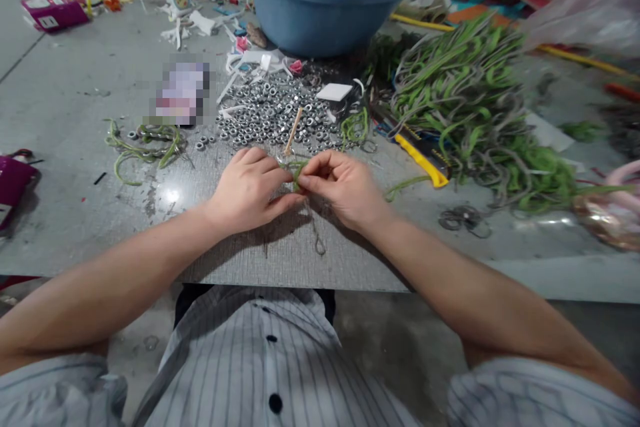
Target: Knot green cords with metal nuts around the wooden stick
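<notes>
Both hands meet over the near part of the grey table, fingertips almost touching. Between them is a green cord, partly hidden by the fingers. My left hand pinches it from the left, thumb and forefinger together. My right hand grips it from the right between thumb and forefinger. A thin cord end with a small loop hangs below the fingers on the tabletop. Just beyond the hands lies a spread of metal nuts, with a thin wooden stick standing up at its near side.
A blue basin stands behind the nuts. At right lie a heap of green and grey cords and a yellow utility knife. Left of the hands are green cord pieces and a blurred-out phone-like object. Purple boxes lie farther left.
</notes>
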The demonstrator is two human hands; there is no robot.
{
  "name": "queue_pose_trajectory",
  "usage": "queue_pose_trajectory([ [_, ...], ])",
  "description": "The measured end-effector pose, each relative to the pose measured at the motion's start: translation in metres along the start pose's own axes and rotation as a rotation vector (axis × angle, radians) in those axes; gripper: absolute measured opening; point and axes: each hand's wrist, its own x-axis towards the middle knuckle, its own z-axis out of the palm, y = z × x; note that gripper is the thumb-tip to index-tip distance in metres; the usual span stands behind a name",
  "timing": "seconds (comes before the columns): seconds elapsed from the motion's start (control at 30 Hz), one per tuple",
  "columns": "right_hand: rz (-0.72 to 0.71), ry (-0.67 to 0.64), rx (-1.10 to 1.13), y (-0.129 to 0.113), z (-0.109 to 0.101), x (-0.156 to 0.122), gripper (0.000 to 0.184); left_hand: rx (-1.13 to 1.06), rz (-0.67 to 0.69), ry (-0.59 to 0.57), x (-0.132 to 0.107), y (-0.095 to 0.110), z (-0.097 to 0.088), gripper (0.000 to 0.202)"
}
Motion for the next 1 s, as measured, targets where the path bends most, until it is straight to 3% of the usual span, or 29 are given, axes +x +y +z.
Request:
queue_pose_trajectory([
  [0.2,-0.051,-0.013,-0.124,-0.005,0.002,-0.005,0.022,0.072,0.053,0.012,0.000,-0.002,0.001,0.040],
  [0.33,-0.296,0.060,-0.318,-0.004,0.000,-0.010,0.011,0.061,0.072,-0.023,0.000,-0.003,0.001,0.035],
  [0.43,-0.415,-0.021,-0.449,-0.005,0.000,-0.015,0.018,0.045,0.069,-0.019,-0.001,-0.003,0.002,0.031],
  [0.57,-0.463,-0.115,-0.617,-0.008,-0.002,-0.017,0.028,0.028,0.065,-0.022,-0.001,-0.005,0.004,0.033],
  [0.8,-0.586,-0.107,-0.668,0.000,-0.007,-0.010,0.024,-0.037,0.027,-0.006,-0.001,-0.006,0.005,0.035],
  [1.0,-0.613,-0.082,-0.724,0.001,-0.006,-0.009,0.018,-0.076,0.005,-0.029,-0.001,-0.005,0.004,0.025],
])
